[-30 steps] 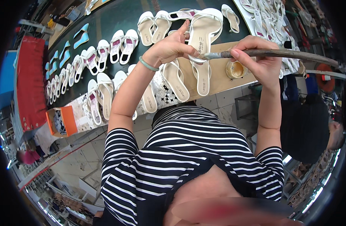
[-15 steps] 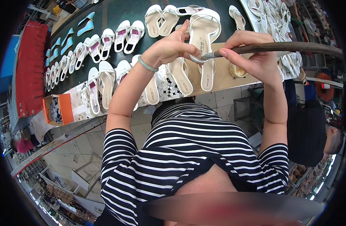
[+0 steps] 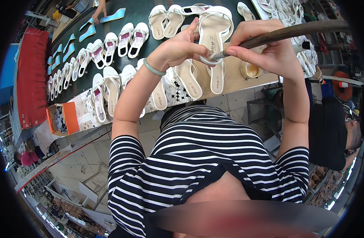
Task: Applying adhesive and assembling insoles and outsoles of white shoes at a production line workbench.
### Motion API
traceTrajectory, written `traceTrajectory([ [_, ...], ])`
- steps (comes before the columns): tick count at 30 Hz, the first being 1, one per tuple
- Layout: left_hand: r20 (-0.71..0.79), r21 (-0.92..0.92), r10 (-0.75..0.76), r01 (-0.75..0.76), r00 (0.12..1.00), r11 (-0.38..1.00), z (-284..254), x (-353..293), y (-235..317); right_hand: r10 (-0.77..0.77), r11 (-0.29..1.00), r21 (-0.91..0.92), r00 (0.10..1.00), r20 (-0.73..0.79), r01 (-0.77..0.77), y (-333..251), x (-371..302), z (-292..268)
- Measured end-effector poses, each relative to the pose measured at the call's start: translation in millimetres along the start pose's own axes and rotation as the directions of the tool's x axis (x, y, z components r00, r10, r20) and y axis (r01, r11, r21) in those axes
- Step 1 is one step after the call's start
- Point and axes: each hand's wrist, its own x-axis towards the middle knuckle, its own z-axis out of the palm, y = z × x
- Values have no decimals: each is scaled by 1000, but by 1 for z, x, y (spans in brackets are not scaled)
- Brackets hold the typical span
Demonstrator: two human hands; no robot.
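In my left hand (image 3: 186, 49) is a white slide sandal (image 3: 211, 37) with a beige insole, gripped by its heel end, sole side away. A green bangle (image 3: 155, 67) circles that wrist. My right hand (image 3: 271, 49) pinches a long dark wooden-handled brush (image 3: 293, 32) whose pale, tapered tip meets the sandal's heel edge. A pale rod with a black end (image 3: 306, 45) shows behind the right hand; whether the hand holds it I cannot tell. Below the held sandal, more white sandals (image 3: 188, 81) lie along the table's near edge, beside a small tub of yellowish paste (image 3: 251, 70).
Rows of white sandals (image 3: 97, 53) cover the dark green table (image 3: 110, 73). At its far left, another person's hand (image 3: 99, 12) touches light-blue wedge pieces (image 3: 113, 16). An orange box (image 3: 71, 118) hangs by the near edge. A person in black (image 3: 326, 133) is at the right.
The right hand and the brush's handle have tilted upward and shifted right, while the tip stays at the sandal's heel. Another person's hand has come in at the far left among the blue pieces.
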Motion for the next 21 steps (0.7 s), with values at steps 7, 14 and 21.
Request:
traceTrajectory([
  [7,-24,33,-12,12,1000,999,6,1,5,24,999,32,998,54,-25,0,-2,-9],
  [14,-39,29,-1,2,999,1000,5,2,2,65,998,16,998,-11,-65,-19,0,-21],
  [21,-2,56,-9,9,1000,998,11,2,12,-11,1000,-26,1000,-15,11,-8,-2,-15],
])
